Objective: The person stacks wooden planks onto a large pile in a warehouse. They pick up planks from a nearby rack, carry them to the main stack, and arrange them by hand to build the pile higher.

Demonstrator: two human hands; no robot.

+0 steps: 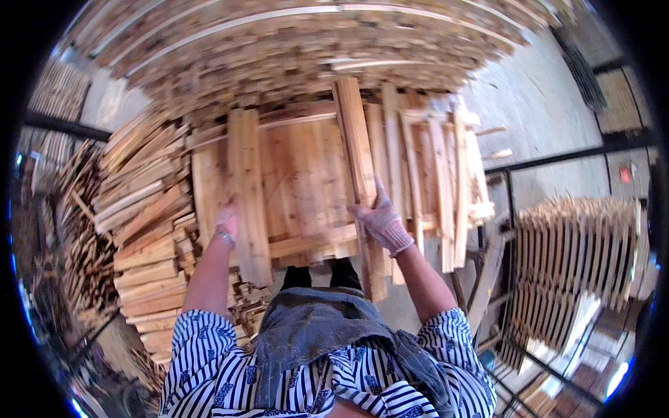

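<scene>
Over on the left, a rough stack of cut timber [146,272] crowds right up to the work. Then the left hand [226,216], gloved, sits at the left edge of the left board [249,195]; blur hides the fingers, so I can't tell whether they're gripping or merely resting there. That board runs near to far over a bed of planks [300,181], its near end poking past the bed toward the person.

Across the middle to the right board [354,125], also running near to far, and here's the right hand [383,224], clasped around its near half, thumb on the right side. Just beyond, narrow slats [446,188] lie side by side, and well to the right stands a neat wood stack [571,251].

Looks like the placing or sorting of boards is in hand; the next move probably calls for a steady right hold and control of that long far end.
</scene>
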